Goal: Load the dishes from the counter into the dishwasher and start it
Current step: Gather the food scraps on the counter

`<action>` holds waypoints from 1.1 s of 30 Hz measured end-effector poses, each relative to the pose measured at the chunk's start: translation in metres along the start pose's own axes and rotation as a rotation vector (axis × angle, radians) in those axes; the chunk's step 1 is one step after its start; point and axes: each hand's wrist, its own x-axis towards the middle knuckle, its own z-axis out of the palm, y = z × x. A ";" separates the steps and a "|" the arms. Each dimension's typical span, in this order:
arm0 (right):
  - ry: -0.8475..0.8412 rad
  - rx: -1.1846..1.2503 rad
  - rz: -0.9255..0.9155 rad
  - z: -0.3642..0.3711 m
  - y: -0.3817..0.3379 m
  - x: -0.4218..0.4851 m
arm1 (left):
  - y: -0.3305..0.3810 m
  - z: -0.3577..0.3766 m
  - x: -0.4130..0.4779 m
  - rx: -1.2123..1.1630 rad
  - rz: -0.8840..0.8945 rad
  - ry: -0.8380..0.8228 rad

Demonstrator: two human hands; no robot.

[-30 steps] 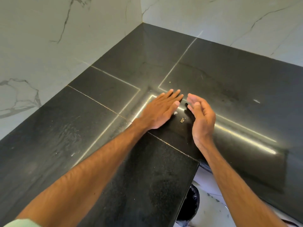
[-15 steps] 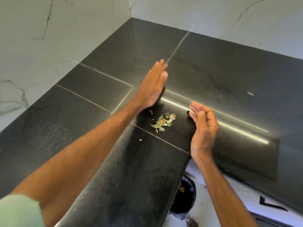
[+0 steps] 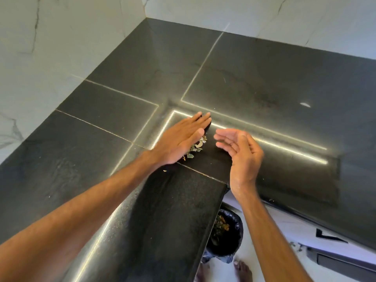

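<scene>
Two bare hands flank a small heap of scraps [image 3: 196, 148] on the black counter [image 3: 264, 78].
The left hand [image 3: 181, 139] lies flat, fingers straight and together, gripping nothing — the scraps show just at its thumb side, partly hidden under the palm. The right hand [image 3: 242, 155] stands on edge near them, palm turned toward the heap, fingers loosely cupped and empty — not touching the scraps. A bin [image 3: 225, 235] lined with a black bag sits on the floor below the counter's edge.
</scene>
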 end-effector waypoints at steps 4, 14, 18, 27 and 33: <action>0.124 0.062 0.005 -0.026 -0.006 -0.062 | 0.008 0.007 -0.017 -0.126 0.005 0.031; 0.440 0.724 0.456 -0.038 0.056 -0.134 | 0.019 0.012 -0.025 -0.270 -0.024 0.090; 0.443 0.875 0.496 -0.029 0.063 -0.123 | 0.028 0.019 -0.033 -0.239 -0.015 0.068; 0.385 1.003 0.527 -0.035 0.073 -0.119 | 0.058 0.036 -0.058 -0.139 0.023 0.055; 0.331 1.149 0.533 -0.038 0.069 -0.122 | 0.093 0.060 -0.088 -0.091 0.072 0.037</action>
